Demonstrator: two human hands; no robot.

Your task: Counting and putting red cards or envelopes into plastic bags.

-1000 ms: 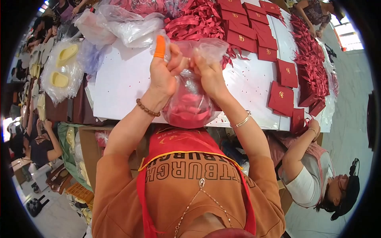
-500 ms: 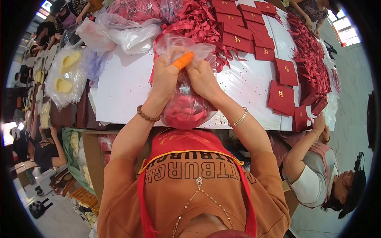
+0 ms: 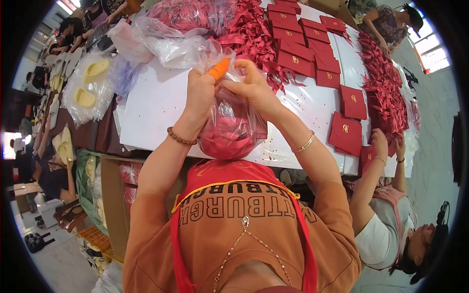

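A clear plastic bag (image 3: 227, 139) full of red ribbon-like pieces rests at the table's near edge, in front of my apron. My left hand (image 3: 201, 93) is closed round its gathered neck, and an orange cover (image 3: 218, 69) sits on one digit. On the other side of the neck is my right hand (image 3: 259, 93), its thumb and forefinger stretched apart beside the plastic. Its remaining fingers are partly hidden behind the bag. Loose film of the bag's mouth rises beyond both hands.
Stacked red cards or pouches (image 3: 296, 61) lie right of a heap of red ribbons (image 3: 246, 34). Crumpled clear bags (image 3: 171, 46) and wrapped yellow slippers (image 3: 90, 83) are at left. A co-worker's hands (image 3: 383, 144) work at the right edge. An open cardboard box (image 3: 111, 195) stands below left.
My right hand has loosened from the bag's neck, with thumb and forefinger spreading. My left hand keeps its grip. The co-worker's hands at right have moved up towards the ribbon pile.
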